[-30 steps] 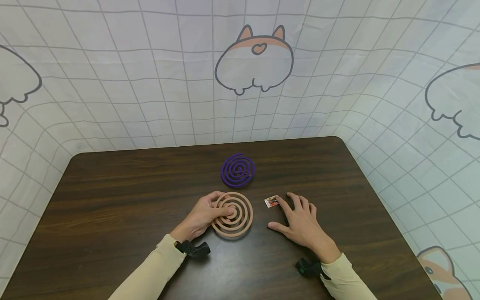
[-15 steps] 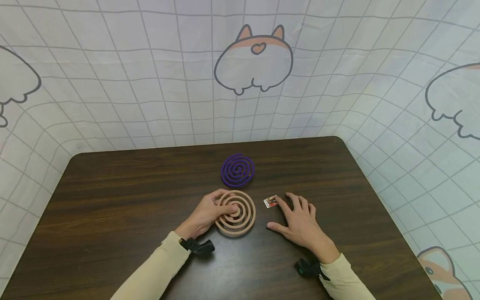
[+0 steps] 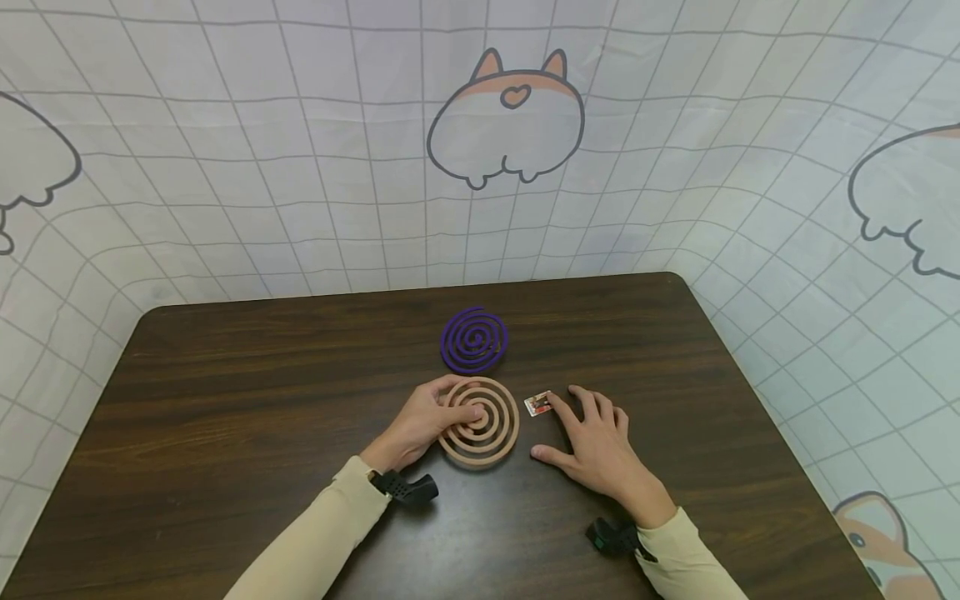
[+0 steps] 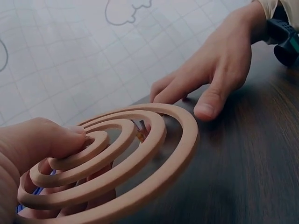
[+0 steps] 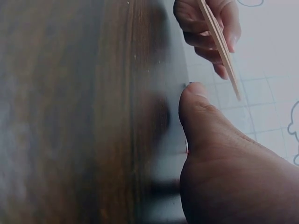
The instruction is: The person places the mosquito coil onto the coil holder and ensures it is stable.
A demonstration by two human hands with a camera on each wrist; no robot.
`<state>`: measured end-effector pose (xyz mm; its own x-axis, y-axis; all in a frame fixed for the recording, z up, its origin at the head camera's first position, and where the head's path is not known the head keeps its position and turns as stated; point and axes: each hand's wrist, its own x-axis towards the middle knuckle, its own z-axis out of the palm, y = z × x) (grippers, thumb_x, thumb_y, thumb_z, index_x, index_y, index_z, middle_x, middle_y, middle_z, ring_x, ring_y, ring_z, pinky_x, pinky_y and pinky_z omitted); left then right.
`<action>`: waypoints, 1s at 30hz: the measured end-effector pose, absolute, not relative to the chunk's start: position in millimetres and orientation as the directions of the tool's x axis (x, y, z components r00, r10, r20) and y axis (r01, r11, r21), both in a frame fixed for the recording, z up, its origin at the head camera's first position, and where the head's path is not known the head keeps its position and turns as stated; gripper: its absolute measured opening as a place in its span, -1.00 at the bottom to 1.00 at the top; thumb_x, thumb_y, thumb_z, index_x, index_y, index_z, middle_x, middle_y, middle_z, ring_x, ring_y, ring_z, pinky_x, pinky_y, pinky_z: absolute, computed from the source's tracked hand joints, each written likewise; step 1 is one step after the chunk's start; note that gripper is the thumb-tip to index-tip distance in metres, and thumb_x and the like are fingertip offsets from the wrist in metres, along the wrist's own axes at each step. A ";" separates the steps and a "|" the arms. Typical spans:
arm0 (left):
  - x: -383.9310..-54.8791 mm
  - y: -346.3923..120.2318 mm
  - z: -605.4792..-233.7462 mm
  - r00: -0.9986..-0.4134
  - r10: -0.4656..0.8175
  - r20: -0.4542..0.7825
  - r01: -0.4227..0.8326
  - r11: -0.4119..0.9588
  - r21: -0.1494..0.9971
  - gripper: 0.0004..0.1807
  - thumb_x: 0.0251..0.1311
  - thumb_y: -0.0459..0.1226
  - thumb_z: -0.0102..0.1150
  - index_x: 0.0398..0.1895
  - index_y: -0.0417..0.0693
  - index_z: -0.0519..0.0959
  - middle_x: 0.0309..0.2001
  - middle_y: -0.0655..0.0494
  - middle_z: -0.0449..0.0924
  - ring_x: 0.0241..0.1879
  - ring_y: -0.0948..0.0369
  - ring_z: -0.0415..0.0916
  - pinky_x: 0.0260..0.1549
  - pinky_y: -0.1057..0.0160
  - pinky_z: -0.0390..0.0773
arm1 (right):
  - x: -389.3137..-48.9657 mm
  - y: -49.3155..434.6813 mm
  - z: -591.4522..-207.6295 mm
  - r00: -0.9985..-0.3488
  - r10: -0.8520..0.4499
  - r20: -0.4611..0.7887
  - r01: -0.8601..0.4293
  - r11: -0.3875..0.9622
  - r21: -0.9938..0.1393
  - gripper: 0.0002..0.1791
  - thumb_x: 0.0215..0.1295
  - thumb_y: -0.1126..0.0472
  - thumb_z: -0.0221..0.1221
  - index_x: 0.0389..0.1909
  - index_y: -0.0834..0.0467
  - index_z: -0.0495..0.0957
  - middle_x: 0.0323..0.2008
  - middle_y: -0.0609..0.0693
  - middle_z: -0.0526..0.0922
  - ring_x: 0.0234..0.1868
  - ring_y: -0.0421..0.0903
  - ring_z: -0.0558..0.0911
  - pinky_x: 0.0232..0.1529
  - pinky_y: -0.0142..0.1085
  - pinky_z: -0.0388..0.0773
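Observation:
My left hand (image 3: 414, 421) pinches a tan mosquito coil (image 3: 512, 423), its thumb on the coil's middle and the other fingers underneath. In the left wrist view the coil (image 4: 182, 144) is held raised off the table and tilted. To the right, a small printed card (image 3: 537, 404) with red and white on it lies on the table. My right hand (image 3: 603, 450) has its fingers spread, and its index fingertip touches the card's right edge. From the right wrist, the coil (image 5: 219, 42) appears nearly edge-on, and the card is mostly hidden behind the thumb.
A purple spiral coil (image 3: 474, 340) lies just beyond the tan one. The dark wood-grain table (image 3: 247, 400) has rounded far corners. A white grid-patterned curtain (image 3: 337, 167) with cartoon corgis hangs behind it and along its sides.
My left hand has moved the tan mosquito coil a little right and away from me, closer to the card. The right hand and card have stayed almost in place.

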<state>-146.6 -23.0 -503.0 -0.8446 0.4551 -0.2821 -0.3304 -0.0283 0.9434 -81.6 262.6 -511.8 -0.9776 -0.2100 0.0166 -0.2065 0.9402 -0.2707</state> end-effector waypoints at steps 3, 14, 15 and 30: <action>-147.2 -21.7 -503.5 -0.843 0.456 -0.286 -0.338 -0.035 0.940 -0.34 0.16 -0.30 0.50 0.34 -0.14 0.48 0.20 -0.05 0.65 -0.13 0.34 0.71 -0.16 0.37 0.72 | -80.5 260.6 -512.0 -0.978 -0.208 0.007 -0.202 0.941 -0.272 -0.05 0.27 -0.44 0.22 0.57 -0.08 0.26 0.53 0.26 0.21 0.48 0.39 0.22 0.35 0.44 0.14; -147.5 -19.4 -500.4 -0.846 0.450 -0.287 -0.328 -0.013 0.945 -0.36 0.19 -0.28 0.48 0.35 -0.10 0.49 0.14 -0.03 0.70 -0.15 0.32 0.73 -0.20 0.36 0.72 | -78.0 250.9 -511.8 -0.981 -0.196 -0.009 -0.186 0.943 -0.275 0.01 0.25 -0.47 0.22 0.60 -0.07 0.21 0.54 0.25 0.19 0.48 0.39 0.22 0.36 0.42 0.13; -147.6 -19.2 -500.0 -0.846 0.450 -0.286 -0.327 -0.014 0.945 -0.35 0.19 -0.28 0.49 0.35 -0.11 0.48 0.12 -0.01 0.71 -0.15 0.32 0.73 -0.20 0.36 0.72 | -77.7 250.1 -511.9 -0.981 -0.196 -0.010 -0.186 0.943 -0.275 0.01 0.25 -0.47 0.22 0.60 -0.06 0.21 0.54 0.25 0.19 0.48 0.39 0.22 0.36 0.42 0.13; -149.8 -10.8 -502.2 -0.852 0.438 -0.286 -0.322 -0.007 0.947 -0.38 0.21 -0.34 0.44 0.35 -0.11 0.48 0.08 -0.11 0.72 -0.21 0.33 0.72 -0.22 0.37 0.70 | -73.0 240.8 -510.5 -0.980 -0.200 -0.021 -0.186 0.942 -0.280 0.03 0.26 -0.49 0.19 0.62 -0.04 0.18 0.56 0.25 0.17 0.51 0.39 0.19 0.39 0.43 0.11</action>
<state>-149.8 -10.8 -502.2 -0.8523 0.4378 -0.2863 -0.3217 -0.0072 0.9468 -73.0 240.8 -510.5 -0.9796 -0.1997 -0.0208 -0.1861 0.9418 -0.2801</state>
